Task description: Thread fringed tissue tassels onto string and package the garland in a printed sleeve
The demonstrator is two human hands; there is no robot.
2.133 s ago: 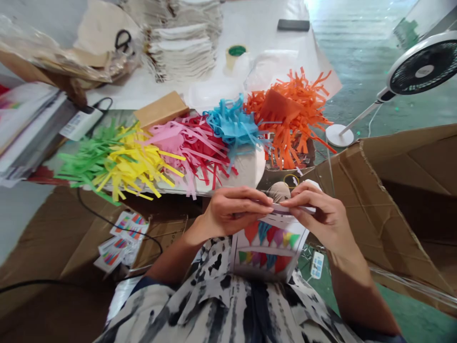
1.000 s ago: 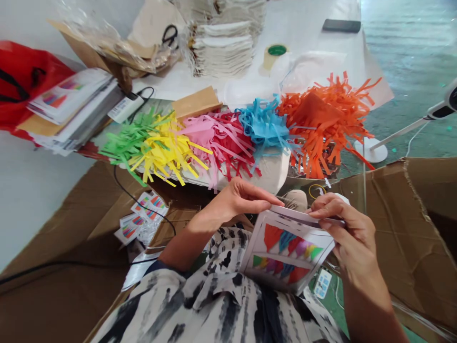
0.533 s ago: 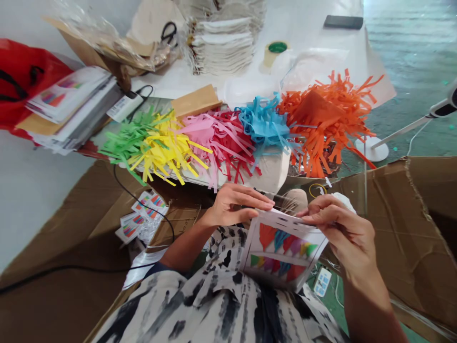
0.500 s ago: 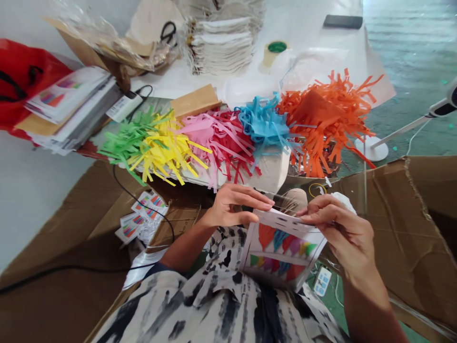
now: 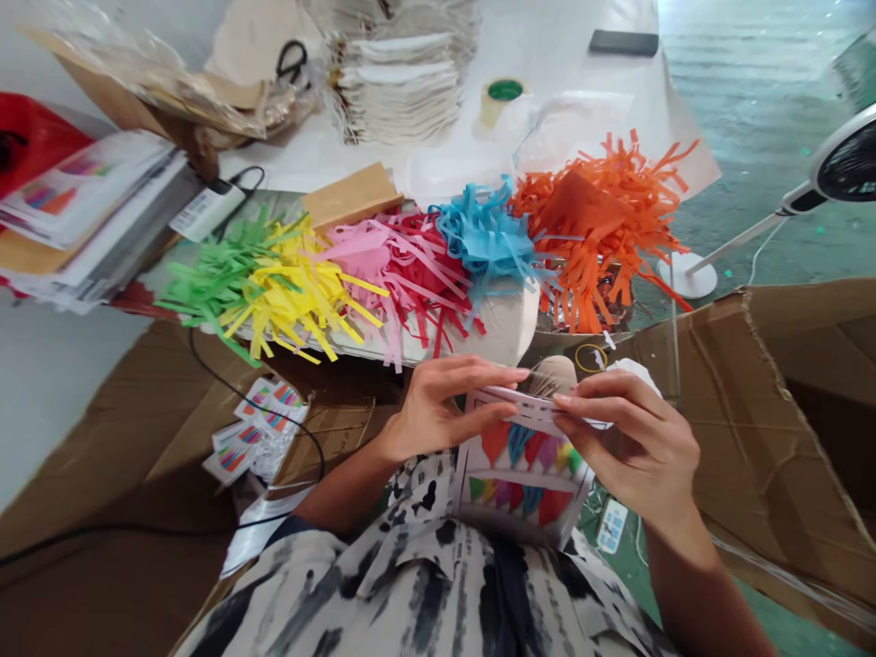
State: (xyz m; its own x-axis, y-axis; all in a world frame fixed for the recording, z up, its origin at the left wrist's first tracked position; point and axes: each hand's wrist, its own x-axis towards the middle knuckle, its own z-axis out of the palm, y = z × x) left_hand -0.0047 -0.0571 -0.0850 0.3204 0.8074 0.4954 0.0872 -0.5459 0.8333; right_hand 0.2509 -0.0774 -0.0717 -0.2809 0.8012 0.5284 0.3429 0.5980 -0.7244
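Observation:
A flat packet (image 5: 521, 484) with a printed picture of coloured bunting hangs in front of my patterned top. Its white upper flap (image 5: 524, 403) has small dark marks along it and is now tilted up towards me. My left hand (image 5: 448, 406) has the flap's left end between thumb and fingers. At the right end, my right hand (image 5: 626, 438) pinches the same flap. Beyond my hands, tissue tassels lie in a row along the table's near edge: green (image 5: 215, 274), yellow (image 5: 297, 292), pink (image 5: 366, 260), red (image 5: 434, 269), light blue (image 5: 487, 233) and orange (image 5: 599, 228).
On the table are stacked white bundles (image 5: 401, 87), a tape roll (image 5: 505, 93), black-handled scissors (image 5: 291, 62) and a pile of printed sheets (image 5: 88, 196). Cardboard boxes (image 5: 759, 392) stand at both sides. Printed cards (image 5: 256, 415) lie low on the left. A fan (image 5: 845, 160) is at right.
The packet's top flap has tilted over, showing its marked face more edge-on. My left fingers have moved right along it, and my right hand has shifted slightly left. The whole view has swung a little right.

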